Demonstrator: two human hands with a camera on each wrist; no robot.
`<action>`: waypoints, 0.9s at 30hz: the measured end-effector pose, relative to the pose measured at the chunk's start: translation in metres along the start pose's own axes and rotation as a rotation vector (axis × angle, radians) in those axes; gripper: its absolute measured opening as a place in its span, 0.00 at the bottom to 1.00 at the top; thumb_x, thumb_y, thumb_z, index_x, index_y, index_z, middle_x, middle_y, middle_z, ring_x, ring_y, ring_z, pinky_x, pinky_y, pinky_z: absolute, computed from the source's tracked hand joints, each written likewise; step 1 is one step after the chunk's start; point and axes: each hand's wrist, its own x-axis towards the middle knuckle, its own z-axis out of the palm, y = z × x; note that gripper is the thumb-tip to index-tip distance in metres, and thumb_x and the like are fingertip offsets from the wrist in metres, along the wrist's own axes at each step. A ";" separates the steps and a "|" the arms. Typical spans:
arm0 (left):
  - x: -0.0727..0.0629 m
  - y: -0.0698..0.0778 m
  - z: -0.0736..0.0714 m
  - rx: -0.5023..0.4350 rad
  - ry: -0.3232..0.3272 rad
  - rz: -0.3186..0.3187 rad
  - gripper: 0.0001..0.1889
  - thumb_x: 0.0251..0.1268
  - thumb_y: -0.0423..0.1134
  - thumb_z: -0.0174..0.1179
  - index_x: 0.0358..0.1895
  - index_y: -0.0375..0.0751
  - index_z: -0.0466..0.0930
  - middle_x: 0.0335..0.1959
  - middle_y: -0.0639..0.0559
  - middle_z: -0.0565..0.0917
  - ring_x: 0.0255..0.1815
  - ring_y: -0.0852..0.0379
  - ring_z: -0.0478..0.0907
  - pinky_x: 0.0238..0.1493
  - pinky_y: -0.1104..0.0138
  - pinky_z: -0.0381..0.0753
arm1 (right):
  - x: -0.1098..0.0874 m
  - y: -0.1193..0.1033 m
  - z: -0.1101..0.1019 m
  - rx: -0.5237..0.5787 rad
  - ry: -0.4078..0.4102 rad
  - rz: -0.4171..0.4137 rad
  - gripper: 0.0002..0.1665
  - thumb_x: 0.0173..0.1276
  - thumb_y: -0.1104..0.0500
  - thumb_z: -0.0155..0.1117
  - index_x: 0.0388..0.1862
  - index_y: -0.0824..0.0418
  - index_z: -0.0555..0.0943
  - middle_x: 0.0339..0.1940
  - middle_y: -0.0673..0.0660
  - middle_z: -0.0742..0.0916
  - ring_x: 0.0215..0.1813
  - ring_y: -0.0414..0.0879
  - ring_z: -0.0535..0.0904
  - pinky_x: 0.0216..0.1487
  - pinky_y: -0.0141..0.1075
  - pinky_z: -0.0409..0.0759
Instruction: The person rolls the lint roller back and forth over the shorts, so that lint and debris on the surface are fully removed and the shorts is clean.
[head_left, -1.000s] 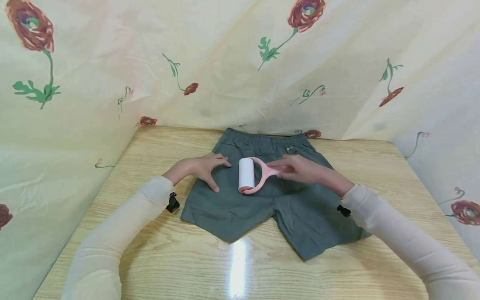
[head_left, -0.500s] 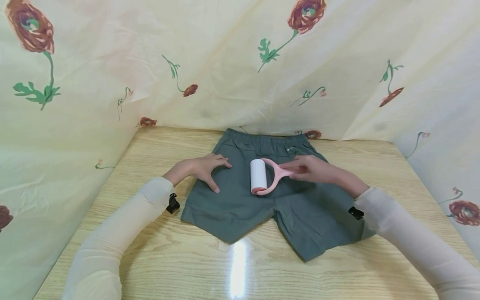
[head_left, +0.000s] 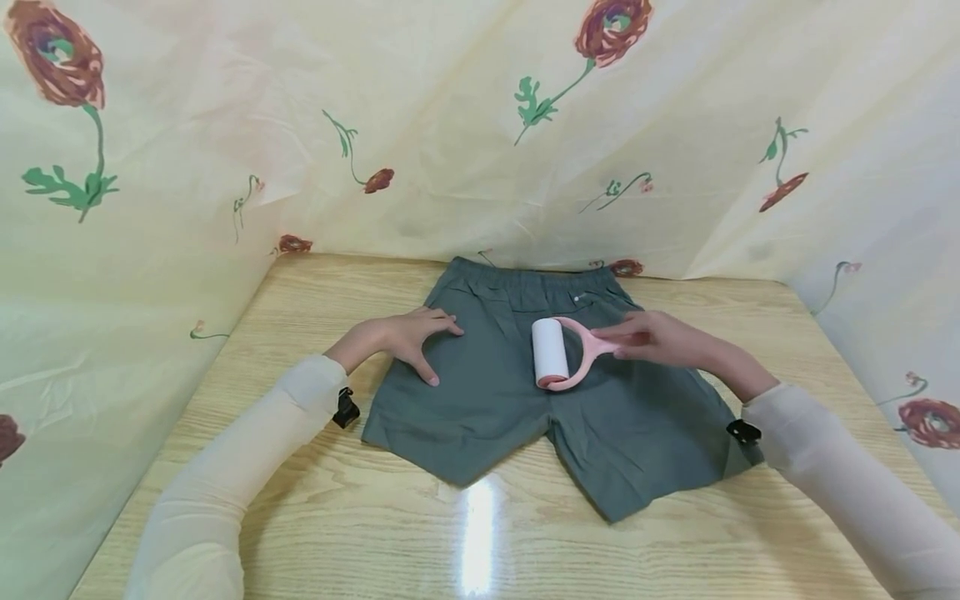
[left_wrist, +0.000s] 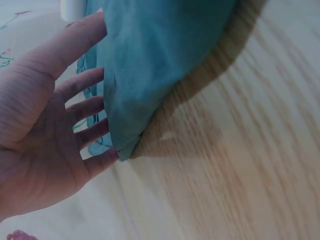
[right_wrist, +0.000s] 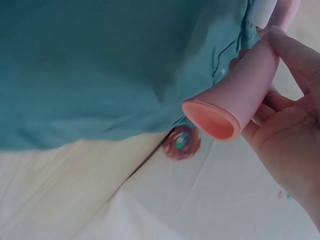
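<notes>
A pair of grey-green shorts lies spread on the table, waistband toward the back wall. My left hand rests on the left side of the shorts with fingers and thumb spread; in the left wrist view its fingertips press against the cloth. My right hand grips the pink handle of a lint roller. The roller's white cylinder lies over the middle of the shorts, just above the crotch seam. In the right wrist view the handle's hollow end faces the camera, with thumb and fingers around it.
The wood-grain table extends around the shorts on all sides but the back. A cream cloth with printed flowers hangs behind and along both sides. A bright light reflection shows on the table's front part.
My right hand has moved to the right, drawing the lint roller from the left part of the shorts to their middle. The left hand has stayed in place.
</notes>
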 end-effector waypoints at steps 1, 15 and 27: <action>0.000 0.000 0.000 0.001 -0.001 0.001 0.49 0.58 0.53 0.75 0.80 0.47 0.59 0.84 0.40 0.49 0.84 0.38 0.44 0.80 0.43 0.55 | -0.003 0.002 -0.001 0.003 0.002 0.003 0.26 0.69 0.63 0.70 0.66 0.61 0.81 0.27 0.48 0.79 0.30 0.38 0.65 0.31 0.31 0.69; 0.000 0.000 0.000 0.012 -0.001 0.005 0.49 0.57 0.53 0.76 0.80 0.47 0.60 0.83 0.39 0.50 0.84 0.37 0.45 0.80 0.43 0.55 | -0.040 0.021 -0.014 -0.018 0.040 0.035 0.25 0.69 0.63 0.70 0.65 0.63 0.82 0.29 0.48 0.81 0.29 0.35 0.65 0.31 0.31 0.69; 0.003 -0.002 0.003 0.020 0.001 -0.002 0.49 0.57 0.53 0.76 0.80 0.47 0.60 0.83 0.39 0.49 0.83 0.37 0.46 0.80 0.43 0.56 | -0.066 0.030 -0.028 -0.047 0.057 0.101 0.25 0.66 0.65 0.71 0.63 0.66 0.83 0.30 0.50 0.84 0.27 0.34 0.66 0.29 0.31 0.68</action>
